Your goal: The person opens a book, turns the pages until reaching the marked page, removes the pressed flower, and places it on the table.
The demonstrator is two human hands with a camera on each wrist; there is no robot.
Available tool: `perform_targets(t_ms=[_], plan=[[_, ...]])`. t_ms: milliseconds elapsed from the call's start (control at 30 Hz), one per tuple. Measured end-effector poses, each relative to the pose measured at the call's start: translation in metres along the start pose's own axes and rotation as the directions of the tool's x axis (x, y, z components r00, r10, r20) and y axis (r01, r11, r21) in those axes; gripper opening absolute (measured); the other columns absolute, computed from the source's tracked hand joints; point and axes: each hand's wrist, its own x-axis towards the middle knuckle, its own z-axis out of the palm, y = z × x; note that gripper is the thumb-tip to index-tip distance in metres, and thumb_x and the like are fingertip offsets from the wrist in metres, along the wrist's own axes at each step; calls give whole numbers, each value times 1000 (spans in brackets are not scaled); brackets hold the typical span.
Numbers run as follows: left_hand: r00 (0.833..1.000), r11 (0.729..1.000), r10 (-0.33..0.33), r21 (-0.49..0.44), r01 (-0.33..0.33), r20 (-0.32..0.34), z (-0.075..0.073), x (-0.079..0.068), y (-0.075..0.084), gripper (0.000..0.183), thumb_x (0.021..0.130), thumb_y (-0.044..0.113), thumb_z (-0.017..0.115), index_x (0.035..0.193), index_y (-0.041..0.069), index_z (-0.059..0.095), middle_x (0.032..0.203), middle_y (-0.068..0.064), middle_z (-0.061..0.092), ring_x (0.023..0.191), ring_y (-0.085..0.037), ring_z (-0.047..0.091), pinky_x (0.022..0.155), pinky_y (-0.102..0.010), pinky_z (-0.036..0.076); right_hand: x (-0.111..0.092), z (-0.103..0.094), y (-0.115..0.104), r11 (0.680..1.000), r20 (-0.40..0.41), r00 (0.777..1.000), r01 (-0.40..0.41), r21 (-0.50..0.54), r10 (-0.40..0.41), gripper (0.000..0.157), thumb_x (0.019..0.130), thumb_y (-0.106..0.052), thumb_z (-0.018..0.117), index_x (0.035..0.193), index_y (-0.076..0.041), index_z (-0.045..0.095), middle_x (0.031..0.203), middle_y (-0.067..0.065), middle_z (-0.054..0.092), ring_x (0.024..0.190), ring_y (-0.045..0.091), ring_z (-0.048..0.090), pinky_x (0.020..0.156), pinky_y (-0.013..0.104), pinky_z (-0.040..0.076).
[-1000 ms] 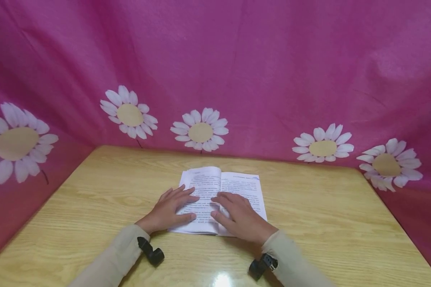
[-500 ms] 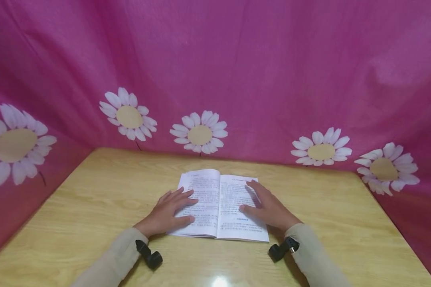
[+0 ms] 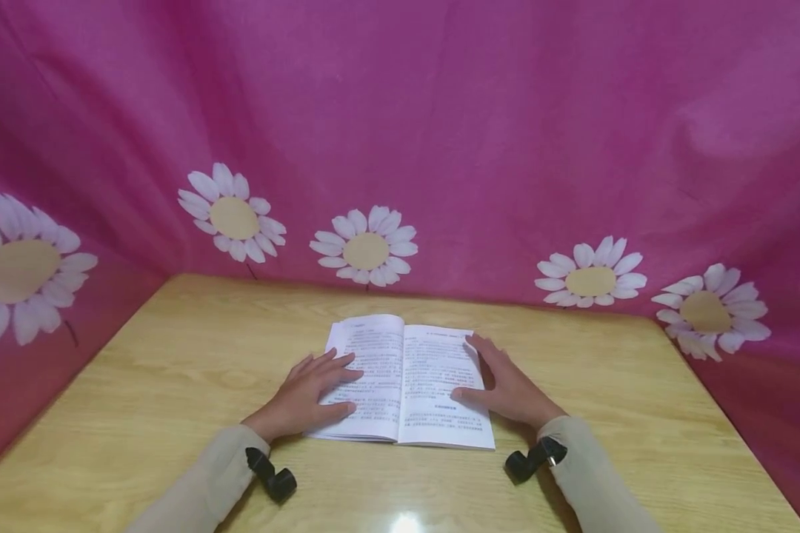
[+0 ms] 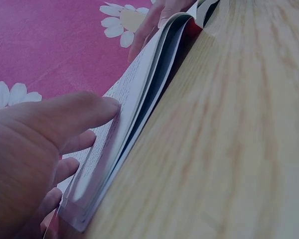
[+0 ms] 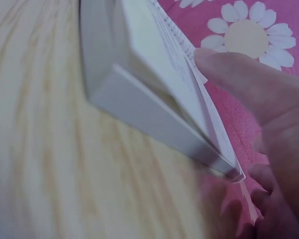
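Note:
An open book (image 3: 380,400) with printed white pages lies on the wooden table, its spine fold running away from the person. Spread over the left page is my left hand (image 3: 308,394), fingers apart and thumb (image 4: 97,107) on the print near the lower edge. My right hand (image 3: 515,389) lies at the right page's outer edge, fingers extended along it and thumb reaching over the page. In the right wrist view the thick page block (image 5: 159,119) shows below the right thumb (image 5: 229,69). Neither hand grips anything.
The wooden table (image 3: 173,355) extends around the book on all sides. A pink curtain (image 3: 467,148) with white daisies hangs along its back and sides. A black wrist camera (image 3: 272,475) is strapped to the left sleeve, another camera (image 3: 533,460) to the right.
My right hand has moved rightward from the book's middle to its right edge, uncovering the right page, which now shows different print. The left hand has stayed on the left page.

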Motion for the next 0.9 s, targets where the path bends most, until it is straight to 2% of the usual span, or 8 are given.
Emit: perform_targets(t_ms=[233, 367, 533, 900], plan=[[1000, 1000, -5, -6, 5, 7, 1, -2, 2, 51, 88, 45, 65, 133, 21, 58, 153, -2, 38, 146, -30, 19, 115, -55, 6, -1, 3, 2, 999, 11, 1000, 17, -46, -17, 108, 71, -66, 72, 155, -25, 19, 161, -1, 16, 148, 28, 6, 117, 50, 4], [1000, 1000, -3, -2, 3, 7, 0, -1, 2, 51, 89, 45, 64, 133, 21, 58, 153, -1, 37, 146, -30, 18, 115, -55, 6, -2, 2, 1, 998, 25, 1000, -16, -58, 17, 108, 70, -68, 71, 155, -27, 18, 161, -2, 14, 148, 27, 3, 117, 51, 4], [1000, 1000, 10, -9, -10, 1, 0, -2, 2, 50, 90, 44, 63, 133, 21, 59, 153, -3, 37, 145, -31, 19, 115, -55, 6, -2, 2, 0, 997, 34, 999, -18, -77, 21, 108, 70, -69, 70, 155, -26, 19, 161, -2, 14, 148, 28, 3, 117, 52, 5], [1000, 999, -4, -34, 4, -2, -2, -1, 4, 46, 91, 40, 64, 133, 21, 59, 153, -2, 38, 145, -31, 19, 115, -55, 5, -1, 1, -2, 997, 33, 999, -19, -78, 22, 110, 70, -69, 70, 155, -25, 17, 161, 0, 15, 148, 29, 4, 117, 51, 5]])
